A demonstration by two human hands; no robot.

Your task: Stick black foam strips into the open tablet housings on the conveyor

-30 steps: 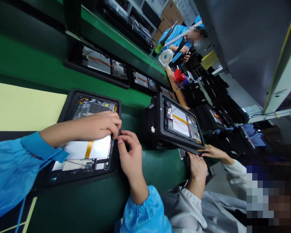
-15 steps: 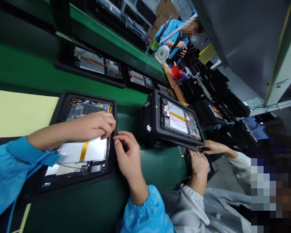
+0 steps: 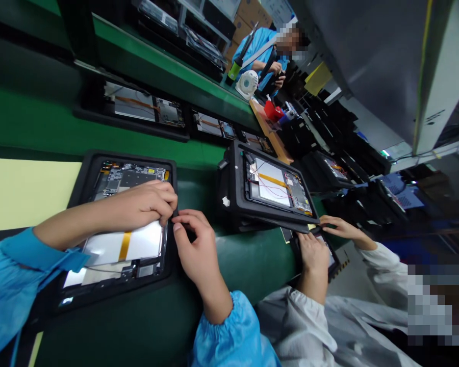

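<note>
An opened tablet [image 3: 141,244] with a white battery, an orange strip and a circuit board lies in a black foam tray [image 3: 84,176] on the left. My left hand [image 3: 149,206] rests over the tablet's right edge with its fingers curled; what they grip, if anything, is hidden. At the tray's right rim is my right hand [image 3: 199,244], thumb and fingers bent towards each other near the left fingertips. Whatever lies between them is too small to tell.
Right of my hands stands a stack of foam trays [image 3: 233,204] topped by another open tablet [image 3: 271,183]. More trays [image 3: 133,122] line the back. A co-worker's hands [image 3: 313,252] work at the right. A yellow sheet [image 3: 26,193] lies at the left.
The view has shifted slightly, so the tray and both my hands appear a little further left and lower. The co-worker's far hand has lifted slightly off its tray.
</note>
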